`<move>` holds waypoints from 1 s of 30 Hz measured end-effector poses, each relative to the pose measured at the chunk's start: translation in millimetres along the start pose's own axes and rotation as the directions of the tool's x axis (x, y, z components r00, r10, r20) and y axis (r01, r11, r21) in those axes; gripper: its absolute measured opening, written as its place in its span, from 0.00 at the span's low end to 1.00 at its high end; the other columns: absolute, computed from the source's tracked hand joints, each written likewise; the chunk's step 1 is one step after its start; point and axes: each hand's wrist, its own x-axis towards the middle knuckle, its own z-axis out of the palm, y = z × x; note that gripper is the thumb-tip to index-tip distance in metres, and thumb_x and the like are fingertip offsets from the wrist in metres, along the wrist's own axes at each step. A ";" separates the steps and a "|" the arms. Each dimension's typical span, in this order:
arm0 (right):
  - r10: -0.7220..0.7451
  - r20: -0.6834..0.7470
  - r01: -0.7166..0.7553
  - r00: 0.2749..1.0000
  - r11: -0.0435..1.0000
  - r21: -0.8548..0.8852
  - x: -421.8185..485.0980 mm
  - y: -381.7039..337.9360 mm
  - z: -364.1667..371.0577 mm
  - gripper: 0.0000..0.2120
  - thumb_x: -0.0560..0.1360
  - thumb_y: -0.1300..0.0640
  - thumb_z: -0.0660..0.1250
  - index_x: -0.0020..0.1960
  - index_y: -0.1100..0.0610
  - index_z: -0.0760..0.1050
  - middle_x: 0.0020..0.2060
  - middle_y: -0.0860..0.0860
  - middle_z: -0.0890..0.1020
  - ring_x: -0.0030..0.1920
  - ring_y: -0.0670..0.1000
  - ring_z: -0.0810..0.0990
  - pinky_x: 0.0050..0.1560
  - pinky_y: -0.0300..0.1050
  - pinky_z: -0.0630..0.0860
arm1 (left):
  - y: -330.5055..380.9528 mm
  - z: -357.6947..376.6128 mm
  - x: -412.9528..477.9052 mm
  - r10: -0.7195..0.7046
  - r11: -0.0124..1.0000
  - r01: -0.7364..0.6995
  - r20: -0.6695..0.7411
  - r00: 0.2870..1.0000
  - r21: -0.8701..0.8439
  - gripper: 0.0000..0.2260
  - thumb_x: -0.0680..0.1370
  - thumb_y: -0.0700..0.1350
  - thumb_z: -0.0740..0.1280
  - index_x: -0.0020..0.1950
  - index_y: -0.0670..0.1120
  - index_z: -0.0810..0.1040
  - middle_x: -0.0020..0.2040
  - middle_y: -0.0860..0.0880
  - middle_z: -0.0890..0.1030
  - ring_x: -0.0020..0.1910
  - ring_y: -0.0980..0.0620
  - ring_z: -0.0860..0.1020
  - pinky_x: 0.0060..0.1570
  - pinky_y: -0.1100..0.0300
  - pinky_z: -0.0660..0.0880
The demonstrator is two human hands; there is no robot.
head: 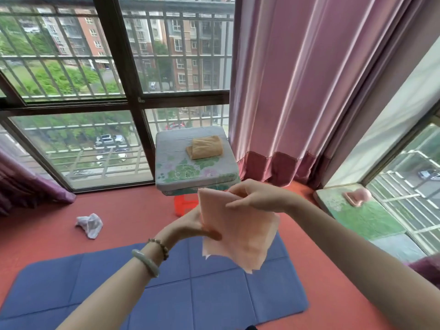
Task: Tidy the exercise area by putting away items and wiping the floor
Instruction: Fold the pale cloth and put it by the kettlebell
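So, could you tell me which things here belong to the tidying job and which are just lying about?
Job: peach cloth in left hand and right hand; blue mat; crumpled white cloth on the red floor.
Lying about: folded tan cloth on the cushion; pink curtain; pink object on the sill.

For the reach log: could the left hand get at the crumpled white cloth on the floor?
Likely not yet: the left hand grips the pink cloth, though nothing lies between it and the white cloth.
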 end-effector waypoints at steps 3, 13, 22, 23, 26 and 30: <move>0.043 -0.055 -0.029 0.998 0.973 0.227 -13.8 -5.1 -22.3 0.05 0.77 0.60 0.64 0.47 0.56 0.78 0.41 0.49 0.81 0.40 0.45 0.80 0.39 0.37 0.75 | 17.9 4.8 1.4 0.012 0.985 -0.013 -0.008 1.000 -0.169 0.33 0.57 0.48 0.82 0.58 0.39 0.78 0.55 0.42 0.82 0.56 0.44 0.80 0.56 0.51 0.76; 0.263 -0.486 -0.274 0.833 0.961 0.051 -16.8 72.7 -6.3 0.21 0.73 0.51 0.70 0.64 0.52 0.71 0.61 0.52 0.75 0.62 0.49 0.73 0.61 0.43 0.69 | 57.3 8.6 -9.4 0.042 0.967 -0.037 0.011 0.999 -0.253 0.11 0.67 0.40 0.75 0.47 0.39 0.81 0.43 0.45 0.83 0.44 0.50 0.81 0.44 0.59 0.76; 0.285 -0.217 -0.222 0.934 0.936 0.273 -42.0 76.3 84.5 0.28 0.63 0.48 0.75 0.61 0.50 0.72 0.57 0.50 0.80 0.58 0.48 0.77 0.59 0.48 0.75 | 56.9 30.2 14.8 0.005 0.999 0.000 0.140 0.990 -0.040 0.07 0.72 0.44 0.74 0.35 0.49 0.81 0.34 0.52 0.80 0.36 0.57 0.77 0.36 0.65 0.73; 0.306 -0.238 -0.232 0.922 0.928 0.292 -47.3 78.2 85.1 0.25 0.65 0.49 0.75 0.60 0.50 0.73 0.55 0.49 0.80 0.57 0.47 0.78 0.59 0.47 0.75 | 56.0 34.2 21.1 -0.009 1.000 0.007 0.129 0.992 0.013 0.09 0.72 0.47 0.74 0.33 0.49 0.79 0.33 0.53 0.78 0.35 0.57 0.75 0.36 0.65 0.71; 0.363 -0.314 -0.252 0.877 0.905 0.343 -67.1 89.4 82.1 0.15 0.71 0.58 0.72 0.57 0.54 0.75 0.46 0.45 0.80 0.46 0.41 0.78 0.49 0.33 0.75 | 45.3 47.9 45.0 -0.006 0.991 0.011 -0.036 0.999 0.137 0.15 0.71 0.56 0.73 0.45 0.45 0.80 0.42 0.52 0.80 0.43 0.55 0.77 0.43 0.62 0.73; 0.466 -0.336 -0.204 0.819 0.783 0.588 -103.7 113.8 74.3 0.15 0.70 0.60 0.73 0.56 0.55 0.76 0.46 0.48 0.83 0.44 0.44 0.83 0.43 0.35 0.77 | 31.0 73.6 53.7 -0.126 0.978 0.128 0.020 0.992 -0.166 0.46 0.55 0.74 0.70 0.66 0.51 0.68 0.63 0.50 0.74 0.60 0.53 0.73 0.58 0.56 0.71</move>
